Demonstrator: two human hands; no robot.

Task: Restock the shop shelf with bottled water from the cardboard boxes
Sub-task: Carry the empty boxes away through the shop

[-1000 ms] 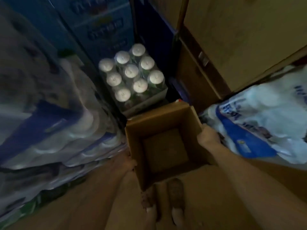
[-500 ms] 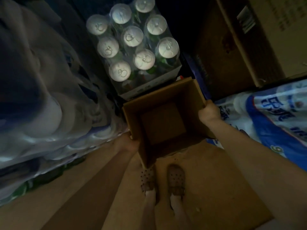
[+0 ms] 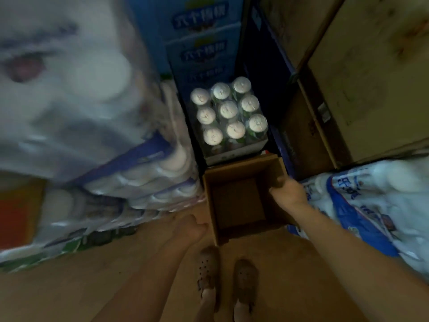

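Open cardboard box (image 3: pixel 236 205), held at both sides, in a dim stock aisle.

Box: at centre frame, mouth up, brown inner floor showing with no bottles visible inside. Right hand (image 3: pixel 289 194): at 3 o'clock of the box, fingers curled over the right wall's rim, gripping it. Left hand (image 3: pixel 190 228): at 8 o'clock of the box, against its left outer wall; fingers hidden behind the wall, so the grip cannot be told. Shrink-wrapped pack of nine white-capped bottles (image 3: pixel 228 112): at 12 o'clock, just beyond the box. Blue printed cartons (image 3: pixel 202 31): stacked behind that pack. Wrapped bottle packs (image 3: pixel 92 135): at 9 o'clock, blurred. Blue-and-white wrapped pack (image 3: pixel 371 205): at 3 o'clock. Two feet in perforated clogs (image 3: pixel 227 275): at 6 o'clock, on a brown floor (image 3: pixel 69 293).
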